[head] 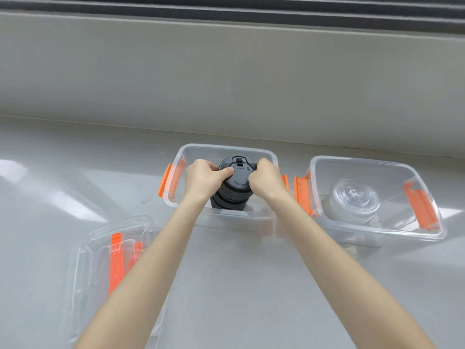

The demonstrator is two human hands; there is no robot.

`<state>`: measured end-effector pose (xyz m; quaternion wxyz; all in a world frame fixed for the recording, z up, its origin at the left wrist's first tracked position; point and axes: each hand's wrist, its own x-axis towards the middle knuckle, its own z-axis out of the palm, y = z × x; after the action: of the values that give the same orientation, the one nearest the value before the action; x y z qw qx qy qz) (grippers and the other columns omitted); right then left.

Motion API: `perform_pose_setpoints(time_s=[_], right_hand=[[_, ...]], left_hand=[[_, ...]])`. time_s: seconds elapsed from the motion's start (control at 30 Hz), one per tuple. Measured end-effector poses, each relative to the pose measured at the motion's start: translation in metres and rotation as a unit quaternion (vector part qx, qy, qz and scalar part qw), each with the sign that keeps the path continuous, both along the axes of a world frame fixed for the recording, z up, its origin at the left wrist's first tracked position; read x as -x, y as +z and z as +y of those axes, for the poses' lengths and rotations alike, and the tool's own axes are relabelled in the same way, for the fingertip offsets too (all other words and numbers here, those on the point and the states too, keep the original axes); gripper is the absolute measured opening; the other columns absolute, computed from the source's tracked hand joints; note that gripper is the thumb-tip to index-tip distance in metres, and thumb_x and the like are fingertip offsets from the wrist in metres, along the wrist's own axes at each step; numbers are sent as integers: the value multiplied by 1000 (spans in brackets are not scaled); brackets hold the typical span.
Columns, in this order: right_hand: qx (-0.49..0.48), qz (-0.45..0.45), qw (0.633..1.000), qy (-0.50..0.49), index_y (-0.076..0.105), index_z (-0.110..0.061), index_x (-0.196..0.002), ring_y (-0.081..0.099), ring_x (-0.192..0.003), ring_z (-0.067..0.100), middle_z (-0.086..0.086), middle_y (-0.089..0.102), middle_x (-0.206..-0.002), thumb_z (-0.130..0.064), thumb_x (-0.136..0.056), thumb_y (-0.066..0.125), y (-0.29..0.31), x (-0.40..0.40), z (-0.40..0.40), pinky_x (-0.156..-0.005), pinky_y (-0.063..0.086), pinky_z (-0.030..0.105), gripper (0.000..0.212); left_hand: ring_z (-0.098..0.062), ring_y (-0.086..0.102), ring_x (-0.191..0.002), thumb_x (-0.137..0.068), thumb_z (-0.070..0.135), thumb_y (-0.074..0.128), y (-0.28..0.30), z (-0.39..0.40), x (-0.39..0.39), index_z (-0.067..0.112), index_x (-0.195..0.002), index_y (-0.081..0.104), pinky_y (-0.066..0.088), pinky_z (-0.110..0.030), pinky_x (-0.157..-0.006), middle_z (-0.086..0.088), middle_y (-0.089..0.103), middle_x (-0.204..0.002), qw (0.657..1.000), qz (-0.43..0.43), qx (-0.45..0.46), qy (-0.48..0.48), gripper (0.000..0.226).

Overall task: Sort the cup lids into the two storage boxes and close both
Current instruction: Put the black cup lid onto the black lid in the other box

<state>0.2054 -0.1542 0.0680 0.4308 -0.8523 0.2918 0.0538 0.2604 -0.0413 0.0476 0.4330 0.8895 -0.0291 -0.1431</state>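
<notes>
A stack of black cup lids [232,195] stands inside the left clear storage box [191,149], which has orange latches. My left hand [203,178] grips the stack's top on its left side, thumb pressing on the top lid. My right hand [265,178] grips the same stack on its right side. The right clear storage box [324,162] is open and holds a stack of clear dome lids [353,200]. Both boxes are uncovered.
Two clear box covers [85,260] with orange clips lie stacked at the front left of the grey table [251,285]. A grey wall ledge [226,71] runs right behind the boxes.
</notes>
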Motion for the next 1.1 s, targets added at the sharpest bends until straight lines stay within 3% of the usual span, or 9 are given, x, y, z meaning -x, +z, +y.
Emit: perform_pose_setpoints(time_s=[0.1,0.23,0.4,0.47,0.5,0.6,0.77,0.97,1.1], right_hand=[[-24,28,999,3,44,7,-118,42,-82,25,12,48,-95,2,-91,32,-5,-2,3,-49,31,27,31],[-73,48,996,-18,40,3,-124,44,-87,25,19,53,-121,-3,-92,32,-11,-5,7,-63,35,27,34],[-165,57,980,-91,33,-1,-133,43,-67,13,3,46,-79,-13,-93,35,-14,-9,5,-54,33,27,42],[-220,55,967,-120,34,-6,-136,53,-99,23,9,56,-112,-19,-95,37,-13,-9,4,-82,45,34,43],[-242,58,959,-134,38,-9,-135,49,-116,26,12,52,-129,-21,-95,37,-13,-10,5,-97,40,38,42],[-296,53,941,-155,46,-12,-130,43,-126,28,11,46,-139,-26,-95,40,-15,-12,9,-106,33,39,38],[-286,52,949,-119,47,-14,-131,46,-119,27,8,49,-131,-26,-95,40,-12,-12,8,-101,35,37,39],[-258,60,960,-92,45,-8,-129,44,-95,22,3,48,-102,-25,-93,44,-14,-11,9,-83,34,34,39],[-218,80,969,-86,48,-7,-110,43,-68,17,1,42,-70,-20,-92,44,-15,-9,10,-87,43,39,22]], left_hand=[[-23,41,-62,-75,34,64,-6,2,0,-9,-80,67,31,-29,-52,-12,51,-65,999,-3,-33,1,44],[-26,44,-65,-77,36,63,-12,4,-1,-10,-79,66,29,-28,-47,-14,54,-67,997,4,-71,-17,46],[-25,44,-68,-78,45,57,-17,8,-5,9,-72,54,32,-31,-56,-12,50,-71,996,31,-76,-24,37],[-27,49,-70,-80,48,53,-17,8,-7,7,-73,53,43,-33,-63,-11,51,-72,995,60,-74,-28,41],[-29,53,-74,-80,48,52,-18,7,-8,7,-75,53,49,-35,-72,-11,54,-77,994,78,-65,-29,42],[-32,61,-84,-80,46,50,-20,5,-11,7,-80,55,52,-39,-84,-12,59,-88,992,111,-52,-42,39],[-30,57,-82,-84,37,48,-20,7,-17,-3,-102,62,49,-35,-77,-12,60,-92,989,136,-41,-33,46],[-27,56,-83,-85,35,47,-18,11,-19,1,-108,59,46,-34,-76,-11,59,-96,986,157,-41,-42,43],[-28,58,-92,-85,37,47,-19,11,-19,4,-112,54,47,-35,-82,-11,59,-105,979,183,-68,-62,43]])
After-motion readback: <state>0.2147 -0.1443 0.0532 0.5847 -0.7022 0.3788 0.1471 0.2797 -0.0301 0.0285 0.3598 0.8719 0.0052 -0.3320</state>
